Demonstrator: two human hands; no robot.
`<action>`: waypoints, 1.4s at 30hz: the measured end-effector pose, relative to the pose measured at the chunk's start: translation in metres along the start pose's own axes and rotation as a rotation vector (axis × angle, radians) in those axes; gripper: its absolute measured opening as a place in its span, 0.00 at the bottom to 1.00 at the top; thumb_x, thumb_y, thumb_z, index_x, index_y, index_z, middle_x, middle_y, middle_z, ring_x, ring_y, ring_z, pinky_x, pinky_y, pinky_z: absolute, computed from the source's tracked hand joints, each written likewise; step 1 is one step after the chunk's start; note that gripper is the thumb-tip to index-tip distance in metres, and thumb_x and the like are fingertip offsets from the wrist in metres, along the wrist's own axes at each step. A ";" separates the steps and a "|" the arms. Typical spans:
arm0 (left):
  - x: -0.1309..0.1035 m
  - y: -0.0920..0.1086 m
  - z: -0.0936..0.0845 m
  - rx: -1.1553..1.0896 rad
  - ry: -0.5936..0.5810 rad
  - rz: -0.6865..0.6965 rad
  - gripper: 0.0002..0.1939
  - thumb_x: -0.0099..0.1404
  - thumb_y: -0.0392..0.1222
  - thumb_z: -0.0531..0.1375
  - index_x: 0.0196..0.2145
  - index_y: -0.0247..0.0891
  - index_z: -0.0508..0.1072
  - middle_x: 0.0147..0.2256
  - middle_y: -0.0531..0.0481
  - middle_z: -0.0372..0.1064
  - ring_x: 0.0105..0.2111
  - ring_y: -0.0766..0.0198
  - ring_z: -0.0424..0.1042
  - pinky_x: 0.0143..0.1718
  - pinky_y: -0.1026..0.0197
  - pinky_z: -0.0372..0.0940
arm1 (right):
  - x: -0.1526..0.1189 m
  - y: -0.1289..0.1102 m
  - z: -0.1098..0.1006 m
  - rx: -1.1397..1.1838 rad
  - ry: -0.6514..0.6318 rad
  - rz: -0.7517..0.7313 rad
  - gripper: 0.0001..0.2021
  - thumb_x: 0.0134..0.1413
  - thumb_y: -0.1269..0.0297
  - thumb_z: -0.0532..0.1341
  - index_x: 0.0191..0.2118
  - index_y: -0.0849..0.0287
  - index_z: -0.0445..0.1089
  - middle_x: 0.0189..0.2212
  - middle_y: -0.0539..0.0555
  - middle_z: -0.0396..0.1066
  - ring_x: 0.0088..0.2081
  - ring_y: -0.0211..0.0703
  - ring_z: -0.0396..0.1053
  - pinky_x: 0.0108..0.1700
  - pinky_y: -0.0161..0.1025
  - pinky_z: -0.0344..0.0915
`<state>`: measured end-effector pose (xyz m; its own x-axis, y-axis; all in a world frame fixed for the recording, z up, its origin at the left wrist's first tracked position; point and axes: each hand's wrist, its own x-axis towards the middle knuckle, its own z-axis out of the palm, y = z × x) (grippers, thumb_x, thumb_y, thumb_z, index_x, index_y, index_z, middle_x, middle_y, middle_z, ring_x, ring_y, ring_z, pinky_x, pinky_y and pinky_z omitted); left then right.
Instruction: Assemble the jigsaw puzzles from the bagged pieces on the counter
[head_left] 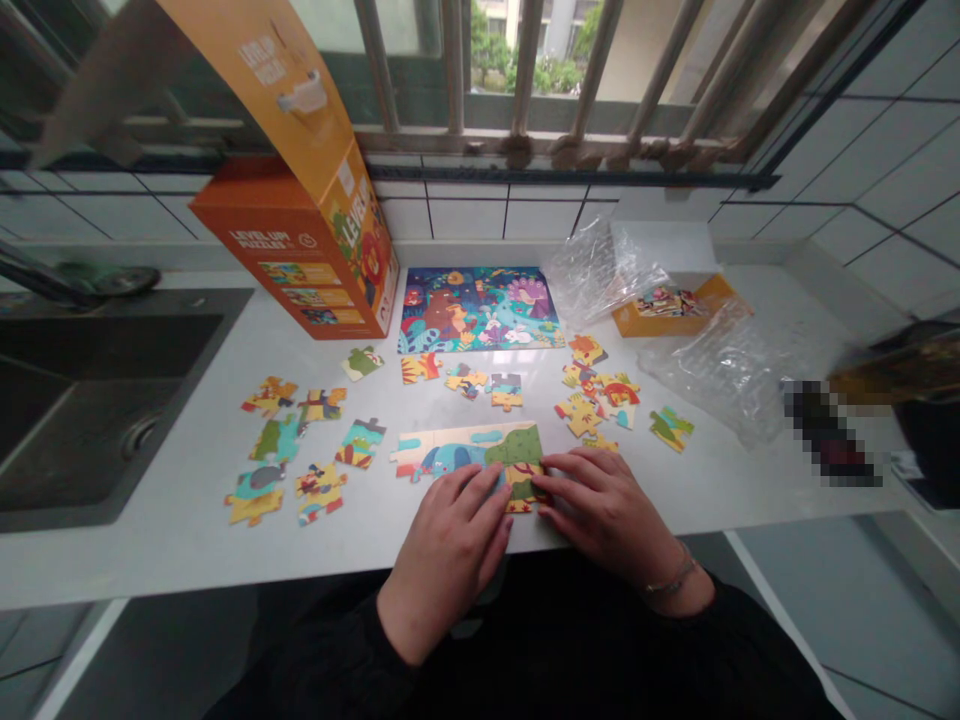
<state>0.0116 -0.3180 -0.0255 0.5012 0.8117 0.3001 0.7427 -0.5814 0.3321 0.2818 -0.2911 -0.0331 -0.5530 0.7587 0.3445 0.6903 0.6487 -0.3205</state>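
A partly joined jigsaw puzzle point(450, 450) lies flat near the counter's front edge, showing a blue elephant and a green bush. My left hand point(457, 530) rests over its lower part, with the fingertips together on a puzzle piece point(523, 488) at the lower right. At that piece's right edge, the thumb and fingers of my right hand point(611, 505) close on it. Part of the puzzle is hidden under my left hand. Just beyond my right hand is a yellow piece point(600, 443). Loose puzzle pieces point(321, 490) lie to the left.
Behind the puzzle lies a dark blue picture sheet point(480, 310). An orange puzzle box point(300, 250) stands open at the back left, beside a sink point(180, 400). Several pieces point(600, 390) lie at right, near crumpled clear plastic point(720, 370) and a small yellow box point(660, 318).
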 end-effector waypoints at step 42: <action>-0.048 -0.192 -0.135 0.323 0.042 -0.973 0.34 0.65 0.60 0.63 0.60 0.35 0.73 0.47 0.37 0.75 0.47 0.40 0.77 0.49 0.44 0.73 | -0.006 0.001 0.002 0.011 0.153 0.087 0.11 0.67 0.66 0.66 0.53 0.51 0.76 0.57 0.60 0.75 0.58 0.58 0.71 0.60 0.62 0.71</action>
<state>-0.2151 -0.2523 0.0171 -0.3935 0.9172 0.0628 0.9063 0.3756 0.1935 0.2847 -0.2950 -0.0376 -0.4130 0.7944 0.4453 0.7267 0.5822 -0.3646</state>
